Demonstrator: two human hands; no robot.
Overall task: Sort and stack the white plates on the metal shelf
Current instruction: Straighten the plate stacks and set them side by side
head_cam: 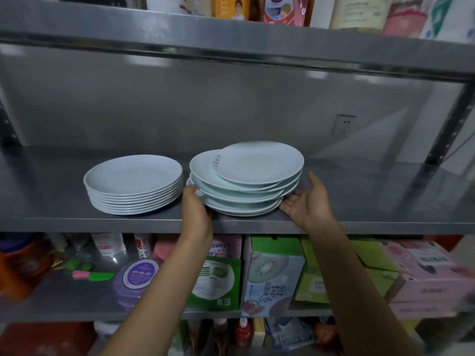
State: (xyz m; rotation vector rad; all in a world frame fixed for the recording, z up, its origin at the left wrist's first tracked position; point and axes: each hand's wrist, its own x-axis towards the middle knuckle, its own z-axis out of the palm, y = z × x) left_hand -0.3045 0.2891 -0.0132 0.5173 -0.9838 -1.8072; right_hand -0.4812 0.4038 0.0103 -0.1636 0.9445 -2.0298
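Note:
Two piles of white plates stand on the metal shelf [77, 222]. The left pile [133, 185] is neat and even. The right pile [246, 181] is uneven, its plates shifted and tilted; its top plate [259, 161] sits off toward the right. My left hand [196, 213] holds the lower left edge of the uneven pile, fingers curled under it. My right hand [305, 201] is at the pile's lower right edge, palm toward it, fingers apart, touching or nearly touching the bottom plates.
The shelf above [231, 42] hangs low over the plates and carries packages. A wall socket [343, 125] is behind, and an upright post [452, 116] stands at the right. Below, boxes, bottles and a purple jar [136, 281] fill the lower shelf.

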